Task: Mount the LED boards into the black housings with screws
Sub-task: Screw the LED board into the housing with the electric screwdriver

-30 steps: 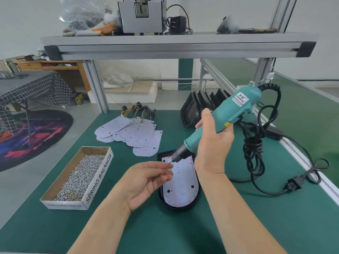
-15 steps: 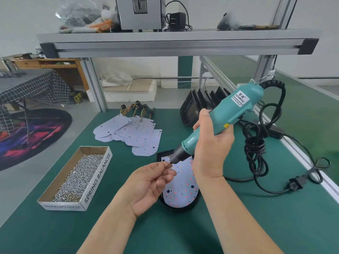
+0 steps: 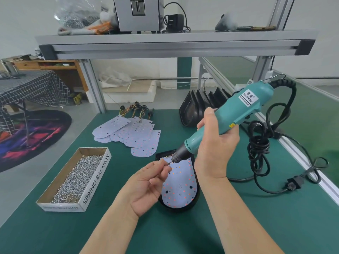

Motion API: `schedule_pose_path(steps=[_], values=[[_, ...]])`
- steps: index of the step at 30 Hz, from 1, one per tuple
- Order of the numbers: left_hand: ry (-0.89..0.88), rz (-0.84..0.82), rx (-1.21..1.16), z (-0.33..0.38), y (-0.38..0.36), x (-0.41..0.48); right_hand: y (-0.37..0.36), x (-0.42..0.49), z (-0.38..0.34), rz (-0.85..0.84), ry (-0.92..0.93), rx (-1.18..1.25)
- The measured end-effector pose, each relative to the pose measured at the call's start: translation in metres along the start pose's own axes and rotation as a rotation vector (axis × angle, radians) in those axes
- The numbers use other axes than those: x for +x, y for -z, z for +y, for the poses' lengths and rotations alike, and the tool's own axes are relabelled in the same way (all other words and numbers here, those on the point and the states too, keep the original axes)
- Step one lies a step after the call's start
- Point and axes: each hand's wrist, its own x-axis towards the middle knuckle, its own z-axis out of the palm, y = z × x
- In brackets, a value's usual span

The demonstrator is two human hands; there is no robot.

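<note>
Compared with one second ago, the left hand [image 3: 146, 182] has been closed more: its fingers [image 3: 161, 170], which were nearly flat then, are now curled and brought together at the tip of the teal screwdriver [image 3: 238, 110]. A small screw [image 3: 169, 162] is pinched between the thumb and the forefinger and is held against the bit, though it is too small for its details to be told. The screwdriver is gripped by the right hand [image 3: 214, 143], whose fingers are wrapped fully around the lower part of the body. The tool is tilted, with the bit pointing down and to the left, above the far end of the LED board [image 3: 180, 186]. This board, white with red and orange dots, is laid inside the black housing [image 3: 178, 209], which rests on the green worktop [image 3: 238, 222] directly in front of the person and is partly covered by both hands. To the left, an open cardboard box [image 3: 96, 180] is placed, filled with many more screws [image 3: 78, 176]. Further back, a pile of loose boards [image 3: 132, 132] with wires is spread, and a row of spare housings [image 3: 194, 107] is stood on edge near it. A black cable [image 3: 260, 143] is coiled at the right side.
</note>
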Motion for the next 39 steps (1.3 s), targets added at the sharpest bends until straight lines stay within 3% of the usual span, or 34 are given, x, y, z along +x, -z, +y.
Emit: schedule_pose_path(steps=[10, 18, 27, 39], values=[[0.048, -0.027, -0.077, -0.003, 0.000, 0.000, -0.001, 0.000, 0.000, 0.037, -0.033, 0.013], [0.152, 0.035, -0.311, -0.010, -0.010, -0.002, -0.001, -0.002, 0.002, 0.056, -0.017, 0.008], [0.175, 0.077, -0.388, -0.015, -0.020, -0.011, -0.002, -0.003, 0.002, 0.067, 0.017, -0.007], [-0.035, 0.167, -0.557, -0.029, -0.036, -0.011, -0.002, -0.016, 0.002, 0.052, 0.094, -0.004]])
